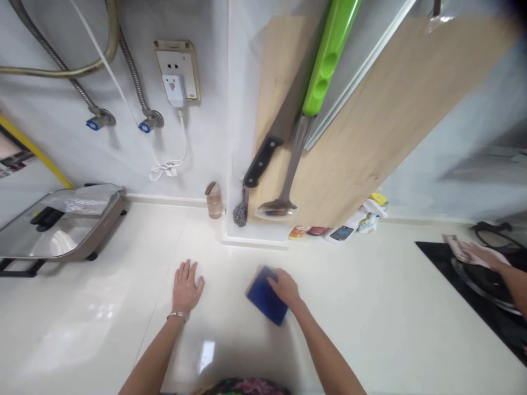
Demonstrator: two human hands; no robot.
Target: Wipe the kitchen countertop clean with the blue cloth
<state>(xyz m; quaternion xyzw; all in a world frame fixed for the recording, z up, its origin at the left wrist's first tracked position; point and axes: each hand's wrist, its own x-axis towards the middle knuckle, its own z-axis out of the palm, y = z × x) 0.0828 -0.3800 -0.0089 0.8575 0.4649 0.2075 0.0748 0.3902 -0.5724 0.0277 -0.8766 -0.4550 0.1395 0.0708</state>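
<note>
My right hand [285, 289] grasps blue cloth [268, 296] on pale countertop [346, 329], thumb on top, probably to press it flat against surface. My left hand [186, 288], bracelet at wrist, rests palm down with fingers spread, released, likely for support. Cloth lies under right fingers, reaching left and near of them, between both hands, apart from left fingertips. Far side: ladle [284, 200] hangs before wooden board [349, 159].
</note>
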